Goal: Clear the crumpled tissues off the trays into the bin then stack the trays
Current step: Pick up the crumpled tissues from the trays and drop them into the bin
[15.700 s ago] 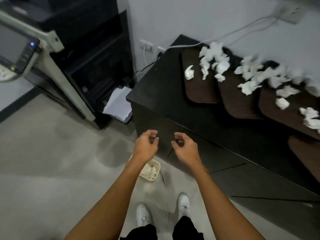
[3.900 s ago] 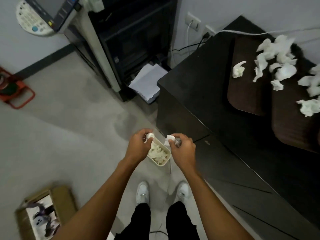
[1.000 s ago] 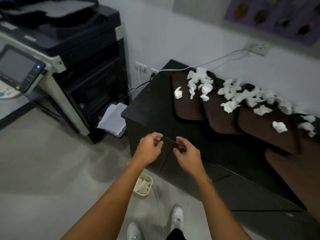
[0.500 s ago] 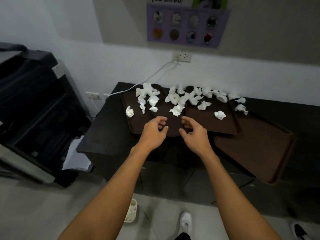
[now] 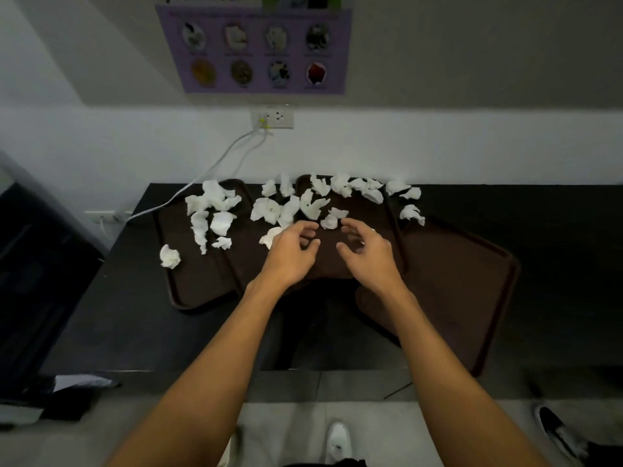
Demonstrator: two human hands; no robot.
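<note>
I have the left hand (image 5: 291, 256) and right hand (image 5: 369, 257) side by side over the middle tray (image 5: 325, 266), fingers loosely curled, empty. Tissues (image 5: 269, 210) lie mostly toward the far edge of the trays (image 5: 192, 281).

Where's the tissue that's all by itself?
In the head view the lone tissue sits far left, at the left edge of the leftmost tray, apart from the other tissues and well left of the left hand.

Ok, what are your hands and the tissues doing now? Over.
Left hand and right hand open, empty, above the middle tray. Tissues scattered across the trays, none picked up. Nothing blocking the hands.
</note>
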